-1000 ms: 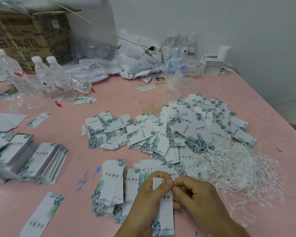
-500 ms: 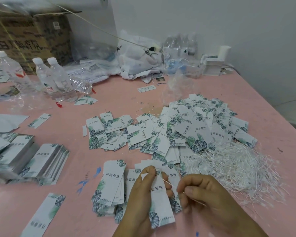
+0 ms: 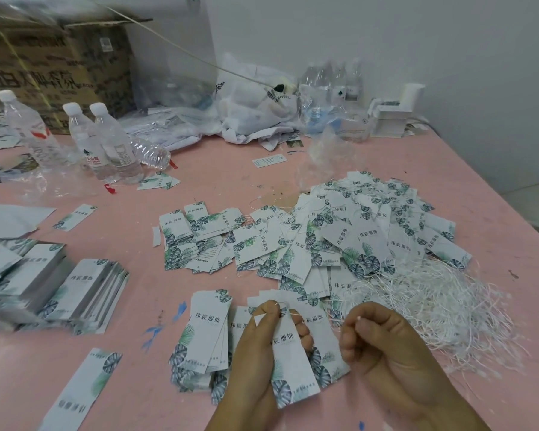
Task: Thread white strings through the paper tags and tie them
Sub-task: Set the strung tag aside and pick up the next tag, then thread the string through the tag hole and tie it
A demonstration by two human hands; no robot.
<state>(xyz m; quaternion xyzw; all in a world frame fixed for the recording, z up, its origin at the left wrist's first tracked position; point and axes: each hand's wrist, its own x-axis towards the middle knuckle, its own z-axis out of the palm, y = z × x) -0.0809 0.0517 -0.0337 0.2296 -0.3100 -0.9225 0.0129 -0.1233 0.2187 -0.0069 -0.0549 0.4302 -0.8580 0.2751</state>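
Observation:
My left hand pinches the top of a white paper tag with green leaf print, held upright near the table's front edge. A thin white string loops through the tag's hole by my left fingertips. My right hand, a short way to the right, pinches the string's white end. A tangled heap of loose white strings lies just right of my hands. Under the held tag sits a small pile of tags.
A large heap of strung tags covers the middle of the pink table. Stacked tags lie at the left. Water bottles, a cardboard box and plastic bags stand at the back.
My hands were together at the tag's hole; my right hand has since drawn the string out to the right, away from the tag. My left hand keeps its grip on the tag.

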